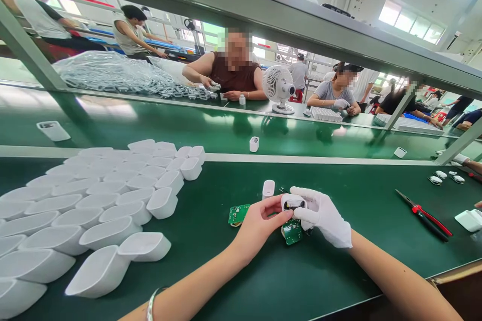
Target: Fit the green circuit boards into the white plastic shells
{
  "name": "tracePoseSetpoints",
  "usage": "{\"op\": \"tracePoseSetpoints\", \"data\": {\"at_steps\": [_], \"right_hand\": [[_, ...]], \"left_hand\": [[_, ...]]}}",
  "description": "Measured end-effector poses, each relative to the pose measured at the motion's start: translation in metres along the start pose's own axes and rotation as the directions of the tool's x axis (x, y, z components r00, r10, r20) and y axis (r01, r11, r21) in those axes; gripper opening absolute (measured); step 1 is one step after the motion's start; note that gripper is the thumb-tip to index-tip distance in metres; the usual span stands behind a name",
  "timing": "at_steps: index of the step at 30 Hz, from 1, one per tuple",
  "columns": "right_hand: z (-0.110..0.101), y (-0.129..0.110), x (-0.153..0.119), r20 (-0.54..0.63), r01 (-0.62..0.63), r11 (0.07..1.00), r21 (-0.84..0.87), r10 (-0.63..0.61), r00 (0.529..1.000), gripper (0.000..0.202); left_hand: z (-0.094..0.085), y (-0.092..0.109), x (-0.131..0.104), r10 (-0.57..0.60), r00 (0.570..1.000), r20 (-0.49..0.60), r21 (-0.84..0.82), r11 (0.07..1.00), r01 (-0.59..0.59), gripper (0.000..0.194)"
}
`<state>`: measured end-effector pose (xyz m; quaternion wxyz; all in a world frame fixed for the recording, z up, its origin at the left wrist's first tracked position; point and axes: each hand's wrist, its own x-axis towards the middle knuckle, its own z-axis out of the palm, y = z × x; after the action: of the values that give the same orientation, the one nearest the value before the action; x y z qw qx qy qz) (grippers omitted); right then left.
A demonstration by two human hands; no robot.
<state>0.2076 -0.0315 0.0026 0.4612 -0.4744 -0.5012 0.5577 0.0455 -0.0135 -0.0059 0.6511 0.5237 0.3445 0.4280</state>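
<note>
My bare left hand [259, 223] and my white-gloved right hand [320, 214] meet in front of me, both closed around a small white charger housing [293, 201]. Its open end faces me, and dark parts show inside. Below the fingers lies a green circuit board [291, 232], partly covered by the right hand. Another green circuit board [238, 214] rests just left of my left hand. Behind the hands, a white charger shell [268, 188] stands on the green bench [211, 271].
Rows of white shells [124, 185] cover the left of the bench. Red-and-black pliers [424, 214] lie at right, near a white block [469, 220]. Single chargers [254, 144] sit on the green strip beyond. Across it are a white fan [278, 89] and several co-workers.
</note>
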Motion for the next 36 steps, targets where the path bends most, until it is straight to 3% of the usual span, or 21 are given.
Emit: {"op": "tracePoseSetpoints", "data": {"at_steps": [4,10,16,20,31,36], "right_hand": [[-0.002,-0.001,-0.001,0.026,-0.038,0.999,0.000,0.038,0.999,0.052],[0.000,-0.003,-0.005,-0.002,0.062,0.997,0.055,-0.062,0.998,0.050],[0.004,-0.011,-0.002,0.093,-0.090,0.996,0.022,0.088,0.992,0.034],[0.010,-0.012,-0.006,0.069,-0.011,0.997,-0.079,0.017,0.997,0.029],[-0.001,-0.005,-0.005,0.119,-0.010,0.995,-0.098,0.022,0.993,0.050],[0.005,-0.003,-0.006,0.095,0.045,0.985,-0.164,-0.030,0.995,0.041]], "left_hand": [[0.000,-0.001,0.000,-0.030,0.999,0.040,-0.005,1.000,0.031,0.041],[0.001,0.001,-0.003,-0.014,0.998,0.066,-0.011,1.000,0.015,0.038],[0.003,0.002,-0.005,-0.020,1.000,0.010,0.057,0.998,0.019,0.028],[0.005,0.003,-0.006,-0.038,0.999,0.015,0.042,0.998,0.037,0.029],[0.005,-0.003,-0.005,-0.051,0.999,-0.004,0.059,0.997,0.051,0.031],[0.008,-0.005,-0.007,-0.045,0.999,0.002,0.059,0.997,0.045,0.028]]}}
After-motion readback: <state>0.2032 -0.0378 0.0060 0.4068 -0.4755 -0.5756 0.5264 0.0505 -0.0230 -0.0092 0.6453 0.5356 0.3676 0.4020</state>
